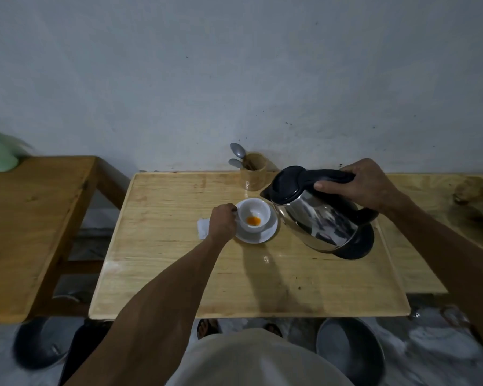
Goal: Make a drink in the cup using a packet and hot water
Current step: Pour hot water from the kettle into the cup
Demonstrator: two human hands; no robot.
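A white cup (pixel 258 210) stands on a white saucer (pixel 268 235) in the middle of the wooden table (pixel 179 260). Orange powder (pixel 253 220) lies at the bottom of the cup. My left hand (pixel 222 222) grips the cup's handle on its left side. My right hand (pixel 363 185) holds the black handle of a steel kettle (pixel 321 218), tilted left with its spout just above the cup's right rim. No water is visible leaving the spout. A white packet (pixel 202 228) lies flat on the table, partly hidden by my left hand.
A wooden holder (pixel 254 171) with two spoons stands at the table's back edge by the wall. Another wooden table (pixel 25 218) stands to the left, and a third surface (pixel 430 204) to the right. Metal basins (pixel 352 355) sit on the floor below.
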